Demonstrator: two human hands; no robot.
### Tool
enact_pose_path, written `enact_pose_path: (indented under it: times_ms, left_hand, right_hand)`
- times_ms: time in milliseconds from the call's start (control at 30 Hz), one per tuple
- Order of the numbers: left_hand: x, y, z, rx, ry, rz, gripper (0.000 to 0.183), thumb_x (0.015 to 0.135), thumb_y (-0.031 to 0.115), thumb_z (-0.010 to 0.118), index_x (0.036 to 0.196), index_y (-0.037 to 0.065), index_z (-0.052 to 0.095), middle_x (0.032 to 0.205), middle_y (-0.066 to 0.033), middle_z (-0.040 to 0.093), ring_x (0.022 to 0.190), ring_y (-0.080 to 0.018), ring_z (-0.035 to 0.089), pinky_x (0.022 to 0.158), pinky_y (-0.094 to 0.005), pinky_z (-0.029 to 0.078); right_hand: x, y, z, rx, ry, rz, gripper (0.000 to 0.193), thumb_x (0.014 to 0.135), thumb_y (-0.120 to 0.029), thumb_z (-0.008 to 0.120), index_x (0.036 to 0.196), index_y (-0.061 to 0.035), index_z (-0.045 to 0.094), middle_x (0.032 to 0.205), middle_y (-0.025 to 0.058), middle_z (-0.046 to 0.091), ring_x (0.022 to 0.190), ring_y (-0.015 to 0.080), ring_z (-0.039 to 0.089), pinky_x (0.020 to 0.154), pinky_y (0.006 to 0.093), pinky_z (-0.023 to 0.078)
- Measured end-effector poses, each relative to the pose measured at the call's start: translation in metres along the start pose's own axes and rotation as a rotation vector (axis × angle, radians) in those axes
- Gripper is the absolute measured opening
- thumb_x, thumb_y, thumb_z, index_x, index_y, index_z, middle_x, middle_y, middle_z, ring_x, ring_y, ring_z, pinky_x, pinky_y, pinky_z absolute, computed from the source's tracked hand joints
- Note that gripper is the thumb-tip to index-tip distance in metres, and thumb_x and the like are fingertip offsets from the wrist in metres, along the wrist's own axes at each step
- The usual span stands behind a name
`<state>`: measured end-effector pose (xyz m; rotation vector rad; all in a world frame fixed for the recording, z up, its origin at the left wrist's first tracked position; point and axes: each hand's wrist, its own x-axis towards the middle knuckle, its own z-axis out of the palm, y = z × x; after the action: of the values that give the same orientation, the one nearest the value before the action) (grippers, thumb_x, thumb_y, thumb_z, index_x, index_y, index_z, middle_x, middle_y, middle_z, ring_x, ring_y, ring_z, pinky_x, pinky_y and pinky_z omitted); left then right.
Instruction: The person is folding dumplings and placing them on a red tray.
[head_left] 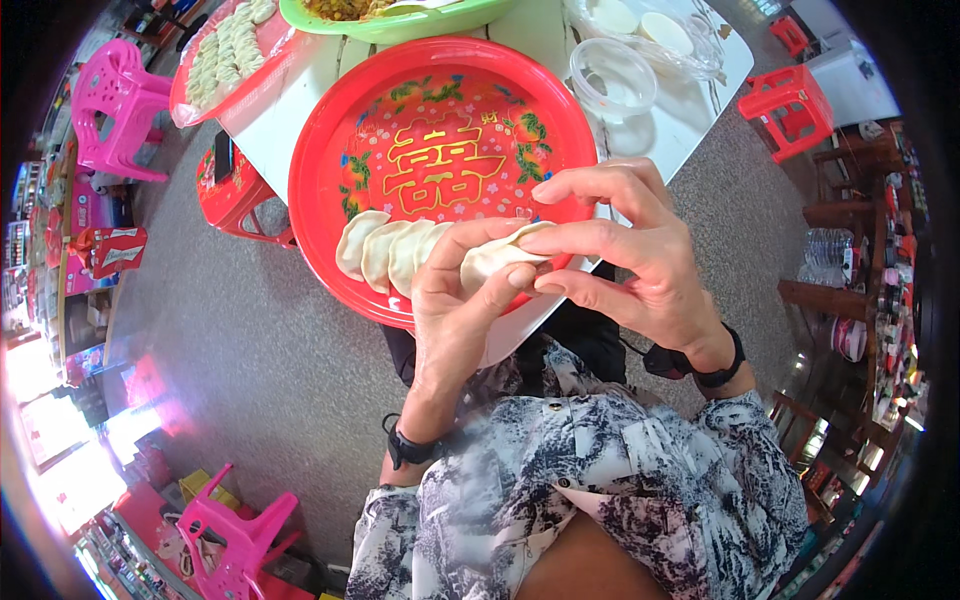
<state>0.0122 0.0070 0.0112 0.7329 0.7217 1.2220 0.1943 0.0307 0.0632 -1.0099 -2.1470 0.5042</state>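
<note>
A pale folded dumpling [492, 262] is held between both hands above the near edge of a round red tray [330, 130]. My left hand [450, 290] grips its left side, with the thumb along the lower edge. On the right, my right hand [630, 245] pinches the dumpling's rim between thumb and a finger, its upper fingers raised. Several finished dumplings [378, 252] lie overlapping in a row on the tray, just left of my left hand, which partly hides the row. Whether filling is inside the held dumpling cannot be seen.
A green bowl of filling [400, 28] stands behind the tray. At the far left, a pink-red tray [190, 100] holds more dumplings [230, 55]. A clear plastic tub [612, 80] and bagged round wrappers [665, 35] sit right. Red stools [790, 110] and pink chairs [115, 110] surround the white table [700, 110].
</note>
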Motion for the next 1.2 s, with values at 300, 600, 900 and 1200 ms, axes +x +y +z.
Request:
enact_pose_path:
  times_ms: [300, 600, 900, 1200]
  left_hand:
    - [0.001, -0.006, -0.004, 0.036, 0.011, 0.051, 0.029, 0.085, 0.005, 0.068, 0.111, 0.003, 0.056, 0.108, -0.0073, 0.064, 0.096, -0.0128, 0.062, 0.084, -0.0265, 0.052]
    - [0.003, -0.008, -0.006, -0.027, -0.034, 0.047, 0.032, 0.085, 0.003, 0.067, 0.109, 0.003, 0.046, 0.103, -0.0108, 0.061, 0.090, -0.0156, 0.063, 0.080, -0.0278, 0.053]
    - [0.004, -0.013, -0.008, 0.139, 0.018, 0.052, 0.033, 0.082, 0.001, 0.070, 0.107, 0.004, 0.048, 0.104, -0.0059, 0.057, 0.098, -0.0132, 0.058, 0.086, -0.0269, 0.048]
    - [0.003, -0.010, -0.002, 0.077, 0.027, 0.035, 0.036, 0.080, -0.002, 0.071, 0.107, 0.005, 0.049, 0.105, -0.0059, 0.057, 0.101, -0.0133, 0.056, 0.087, -0.0269, 0.047]
  right_hand:
    - [0.001, 0.003, 0.007, 0.161, 0.058, 0.170, 0.034, 0.072, -0.020, 0.078, 0.103, -0.0085, 0.069, 0.110, 0.0078, 0.058, 0.099, 0.0212, 0.055, 0.088, 0.0312, 0.043]
    - [0.002, 0.007, 0.017, 0.447, 0.059, 0.278, 0.021, 0.076, -0.012, 0.075, 0.096, -0.0060, 0.071, 0.088, 0.0059, 0.059, 0.087, 0.0180, 0.059, 0.076, 0.0281, 0.048]
    - [0.002, 0.010, 0.017, 0.238, 0.096, 0.143, 0.018, 0.074, -0.010, 0.075, 0.091, -0.0057, 0.070, 0.086, 0.0058, 0.061, 0.085, 0.0196, 0.059, 0.076, 0.0297, 0.048]
    - [0.003, 0.006, 0.020, 0.291, 0.115, 0.190, 0.013, 0.076, -0.007, 0.073, 0.088, -0.0053, 0.069, 0.087, 0.0065, 0.062, 0.085, 0.0206, 0.059, 0.076, 0.0310, 0.048]
